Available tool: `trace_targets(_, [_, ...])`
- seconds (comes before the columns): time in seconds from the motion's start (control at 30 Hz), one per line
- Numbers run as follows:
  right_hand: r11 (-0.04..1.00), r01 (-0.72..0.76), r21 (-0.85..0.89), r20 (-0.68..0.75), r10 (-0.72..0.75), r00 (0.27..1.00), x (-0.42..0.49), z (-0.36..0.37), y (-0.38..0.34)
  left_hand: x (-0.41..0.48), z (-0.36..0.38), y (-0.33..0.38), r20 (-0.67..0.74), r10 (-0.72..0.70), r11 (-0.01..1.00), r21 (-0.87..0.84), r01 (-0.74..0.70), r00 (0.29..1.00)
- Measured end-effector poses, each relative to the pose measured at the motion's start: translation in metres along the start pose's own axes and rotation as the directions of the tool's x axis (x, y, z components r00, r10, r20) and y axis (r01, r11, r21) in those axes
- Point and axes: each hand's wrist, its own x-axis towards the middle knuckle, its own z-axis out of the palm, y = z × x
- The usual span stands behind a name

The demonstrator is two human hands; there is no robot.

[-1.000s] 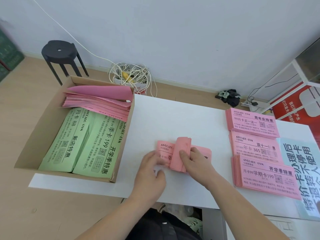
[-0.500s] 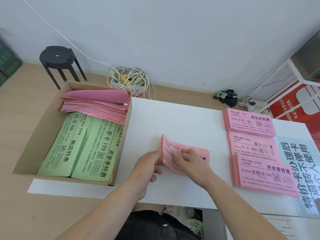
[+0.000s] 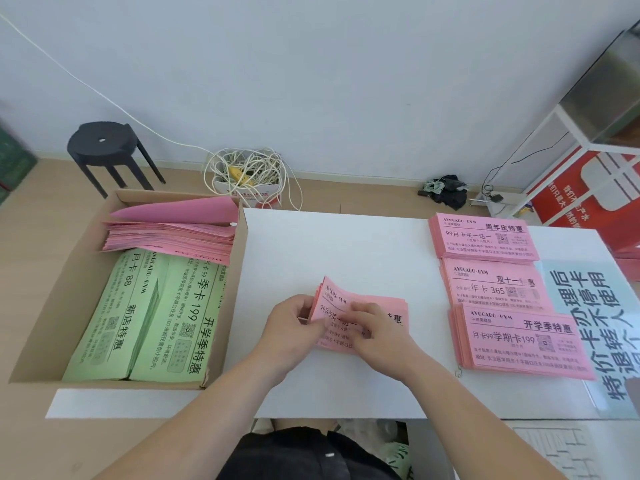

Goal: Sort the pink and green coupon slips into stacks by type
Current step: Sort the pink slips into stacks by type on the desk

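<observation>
Mid-sort here, working through the pinks. Both hands are on a small bundle of pink slips (image 3: 349, 301) lying on the white surface (image 3: 346, 244), roughly centre and near me. My left hand (image 3: 294, 327) pinches its left edge, which is lifted a bit. My right hand (image 3: 377, 332) has its fingers curled down over the top of the bundle, gripping it like I'm about to peel one off.

The top one reads as the 99 monthly-card deal as far as I can make out, which looks like the same print as the far pink stack (image 3: 485, 237) on the right. So I reckon the next move is separating that single sheet cleanly and carrying it over there, past the middle pink stack (image 3: 495, 285) and the near pink stack (image 3: 519, 341). Thin paper, so two could easily stick together.

Loads left: the cardboard box (image 3: 62, 306) on the left holds a messy pink pile (image 3: 173, 237) at its far end and green slips (image 3: 145, 317) nearer me. Nothing's blocking the path right. A blue printed sheet (image 3: 595, 323) lies just beside the stacks. A black stool (image 3: 104, 147) and a cable tangle (image 3: 249, 171) are on the floor beyond.
</observation>
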Motion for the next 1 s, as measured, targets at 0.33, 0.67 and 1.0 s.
trace_targets(0.33, [0.95,0.157,-0.27,-0.2,-0.215,0.956,-0.001,-0.044,-0.02,-0.008,-0.005,-0.01,0.054,0.443,0.799,0.429,-0.421,0.895])
trace_targets(0.67, [0.713,0.229,-0.663,-0.341,-0.56,0.755,-0.007,-0.024,0.006,-0.006,-0.018,-0.054,0.049,0.607,0.581,0.654,-0.485,0.793])
trace_targets(1.0, [0.778,0.24,-0.581,-0.373,-0.517,0.771,-0.008,-0.014,0.026,-0.023,-0.009,-0.077,0.146,0.606,0.574,0.601,-0.557,0.782])
